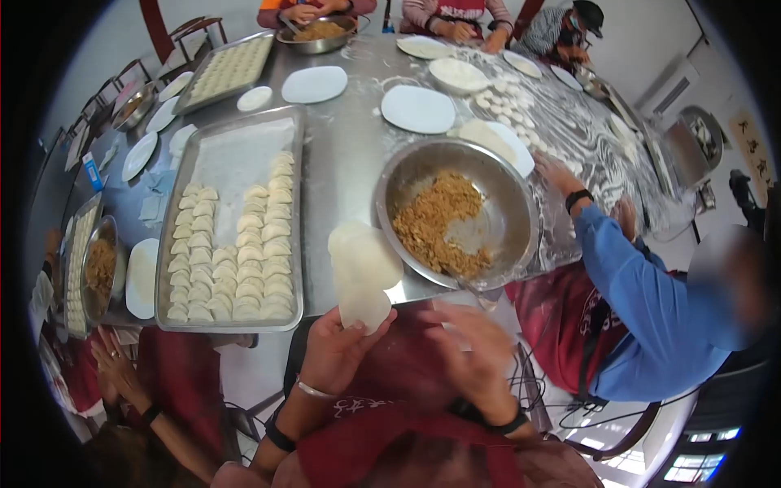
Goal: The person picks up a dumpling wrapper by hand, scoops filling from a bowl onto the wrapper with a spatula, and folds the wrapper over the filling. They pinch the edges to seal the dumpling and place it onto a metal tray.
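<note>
My left hand (332, 354) pinches a round, thin dumpling wrapper (364, 309) near the table's front edge, thumb on its lower rim. More wrappers (368, 254) lie overlapping just beyond it. My right hand (470, 351) is raised below the front rim of a large steel bowl (522, 244); motion smears its fingers, and I cannot tell what, if anything, they hold. Brown minced filling (439, 220) covers much of the bowl's inside. To the left, a metal tray (299, 195) carries rows of folded dumplings (248, 276).
White plates (418, 109) stand farther back, beside dough pieces (504, 106) on the floured tabletop. At right, a blue-sleeved person (643, 285) reaches toward the table. Another person's hands (122, 366) are at lower left. A second dumpling tray (232, 69) lies at the far left.
</note>
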A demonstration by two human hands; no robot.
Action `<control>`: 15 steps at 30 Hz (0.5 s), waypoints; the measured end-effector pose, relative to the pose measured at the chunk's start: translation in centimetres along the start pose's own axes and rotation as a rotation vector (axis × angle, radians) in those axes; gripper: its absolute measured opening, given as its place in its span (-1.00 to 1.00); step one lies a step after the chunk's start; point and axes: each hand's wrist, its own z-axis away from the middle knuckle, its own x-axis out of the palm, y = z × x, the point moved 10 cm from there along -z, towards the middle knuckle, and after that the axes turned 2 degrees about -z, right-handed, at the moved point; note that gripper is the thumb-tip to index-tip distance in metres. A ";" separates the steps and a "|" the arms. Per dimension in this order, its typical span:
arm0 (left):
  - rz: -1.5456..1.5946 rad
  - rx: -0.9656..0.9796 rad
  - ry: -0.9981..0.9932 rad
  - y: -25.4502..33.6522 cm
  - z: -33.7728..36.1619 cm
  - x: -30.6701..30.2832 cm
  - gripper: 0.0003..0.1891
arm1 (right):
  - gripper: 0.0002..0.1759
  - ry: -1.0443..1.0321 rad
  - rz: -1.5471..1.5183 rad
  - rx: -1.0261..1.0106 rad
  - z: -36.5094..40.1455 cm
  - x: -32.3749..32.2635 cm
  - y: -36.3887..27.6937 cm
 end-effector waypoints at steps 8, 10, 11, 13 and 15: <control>-0.094 -0.095 0.065 -1.0 -0.5 0.5 -0.61 | -0.37 0.088 0.209 0.333 2.2 -6.2 8.5; -0.122 -0.100 0.031 -1.3 -0.4 1.1 -0.62 | -0.41 -0.002 0.176 0.246 1.3 -3.6 7.8; -0.132 -0.097 0.021 -1.4 -0.3 1.3 -0.61 | -0.49 -0.048 0.149 0.217 0.7 -2.4 7.4; -0.135 -0.059 0.007 -1.8 -0.3 1.6 -0.61 | -0.57 -0.103 0.115 0.189 0.1 -1.2 7.5; -0.146 -0.019 -0.012 -1.7 -0.3 1.7 -0.61 | -0.72 -0.083 0.074 0.189 -0.2 -0.5 8.8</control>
